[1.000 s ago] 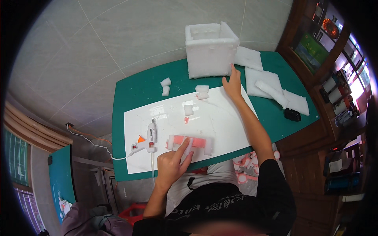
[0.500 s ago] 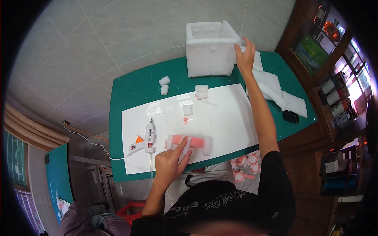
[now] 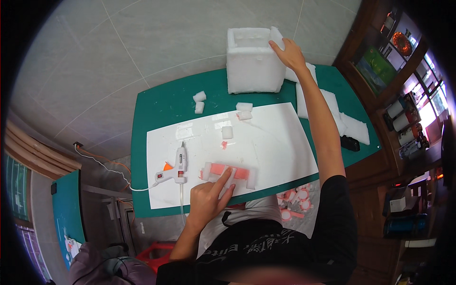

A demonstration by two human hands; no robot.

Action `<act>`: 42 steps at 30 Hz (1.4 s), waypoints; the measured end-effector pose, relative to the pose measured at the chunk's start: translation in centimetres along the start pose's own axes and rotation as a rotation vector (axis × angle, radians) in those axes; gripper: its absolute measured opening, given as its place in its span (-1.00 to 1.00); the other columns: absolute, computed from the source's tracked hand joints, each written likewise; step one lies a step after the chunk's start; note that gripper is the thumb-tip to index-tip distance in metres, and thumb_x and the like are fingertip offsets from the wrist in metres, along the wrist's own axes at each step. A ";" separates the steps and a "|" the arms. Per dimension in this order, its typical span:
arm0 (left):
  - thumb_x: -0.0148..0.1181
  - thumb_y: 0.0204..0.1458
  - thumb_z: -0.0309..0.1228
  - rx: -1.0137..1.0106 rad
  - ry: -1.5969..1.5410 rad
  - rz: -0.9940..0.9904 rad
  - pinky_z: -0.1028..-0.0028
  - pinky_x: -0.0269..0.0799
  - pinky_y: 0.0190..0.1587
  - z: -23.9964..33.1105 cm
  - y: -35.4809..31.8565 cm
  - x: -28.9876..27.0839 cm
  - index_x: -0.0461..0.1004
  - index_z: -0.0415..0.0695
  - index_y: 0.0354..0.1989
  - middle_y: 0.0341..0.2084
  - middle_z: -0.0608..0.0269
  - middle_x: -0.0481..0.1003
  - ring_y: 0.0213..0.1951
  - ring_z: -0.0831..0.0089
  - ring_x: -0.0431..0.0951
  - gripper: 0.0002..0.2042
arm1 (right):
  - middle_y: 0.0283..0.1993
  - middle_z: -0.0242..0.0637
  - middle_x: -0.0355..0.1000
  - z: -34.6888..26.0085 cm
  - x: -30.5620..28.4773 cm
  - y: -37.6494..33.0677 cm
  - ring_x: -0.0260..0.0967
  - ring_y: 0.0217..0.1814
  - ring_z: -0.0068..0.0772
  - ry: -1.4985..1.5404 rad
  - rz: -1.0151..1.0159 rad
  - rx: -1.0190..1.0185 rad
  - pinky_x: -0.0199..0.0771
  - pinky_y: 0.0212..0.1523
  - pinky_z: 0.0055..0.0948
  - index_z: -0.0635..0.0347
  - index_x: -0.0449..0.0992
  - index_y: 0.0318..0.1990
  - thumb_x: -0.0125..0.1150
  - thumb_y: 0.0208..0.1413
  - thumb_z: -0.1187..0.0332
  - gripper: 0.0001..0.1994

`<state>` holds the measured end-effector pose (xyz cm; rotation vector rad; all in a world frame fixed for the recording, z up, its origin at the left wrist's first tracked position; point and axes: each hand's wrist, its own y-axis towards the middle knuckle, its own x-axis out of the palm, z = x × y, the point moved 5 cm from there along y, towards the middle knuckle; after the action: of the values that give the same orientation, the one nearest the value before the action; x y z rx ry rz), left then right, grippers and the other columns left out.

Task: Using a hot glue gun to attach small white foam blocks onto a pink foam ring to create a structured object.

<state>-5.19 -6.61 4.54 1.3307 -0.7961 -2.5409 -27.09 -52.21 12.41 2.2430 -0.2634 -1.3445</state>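
My left hand (image 3: 209,194) presses its fingers down on a flat white foam piece with pink strips (image 3: 227,174) near the front edge of the white sheet (image 3: 266,142). My right hand (image 3: 288,53) reaches far across the table and grips the right rim of a white foam box (image 3: 249,66) standing at the back. A white glue gun (image 3: 180,164) lies just left of the foam piece, with its cord trailing off the table's front edge.
Small white foam cubes (image 3: 199,101) lie on the green mat (image 3: 161,109) and on the sheet. Flat foam slabs (image 3: 346,124) lie at the right, beside a small black object (image 3: 350,143). Shelves with bottles stand further right. Pink-and-white pieces (image 3: 295,199) lie below the table.
My right hand has moved from the sheet's far edge up and to the right onto the foam box rim. The left hand has stayed on the pink-striped foam piece.
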 end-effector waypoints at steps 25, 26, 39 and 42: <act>0.40 0.00 -0.43 -0.020 -0.009 0.011 0.38 0.24 -0.64 0.1 -0.2 0.4 0.54 -0.13 0.15 -0.81 0.24 0.37 -0.77 0.39 0.37 -0.53 | 0.41 0.19 0.19 2.1 -0.7 -3.4 0.20 0.43 0.07 0.750 0.111 0.155 0.27 0.35 -0.14 0.24 0.12 0.45 0.36 0.09 -0.06 -0.10; 0.40 0.00 -0.43 -0.019 0.001 0.008 0.38 0.24 -0.64 0.1 -0.1 0.4 0.54 -0.13 0.15 -0.81 0.24 0.37 -0.77 0.39 0.37 -0.53 | 0.41 0.19 0.19 2.5 -0.6 -4.3 0.20 0.43 0.07 0.750 0.114 0.162 0.27 0.35 -0.14 0.24 0.12 0.45 0.36 0.09 -0.06 -0.10; 0.42 -0.03 -0.43 -0.097 -0.017 0.007 0.39 0.21 -0.66 -0.1 0.1 0.5 0.55 -0.14 0.14 -0.84 0.28 0.31 -0.80 0.43 0.31 -0.52 | 0.30 0.08 0.35 5.6 9.2 -12.9 0.35 0.29 0.01 0.709 0.220 0.100 0.31 0.28 -0.22 0.19 0.22 0.40 0.35 0.08 0.31 -0.29; 0.41 -0.03 -0.49 -0.115 -0.024 -0.016 0.45 0.20 -0.65 -0.1 -0.2 0.6 0.54 -0.16 0.15 -0.83 0.27 0.32 -0.79 0.48 0.30 -0.51 | 0.18 0.11 0.44 5.9 9.7 -14.3 0.46 0.13 0.00 0.639 0.214 0.107 0.43 0.15 -0.20 0.25 0.14 0.42 0.33 0.11 0.31 -0.26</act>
<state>-5.40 -6.71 3.97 1.2784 -0.6346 -2.5770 -28.73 -45.96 -4.68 2.5118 -0.3341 -0.4726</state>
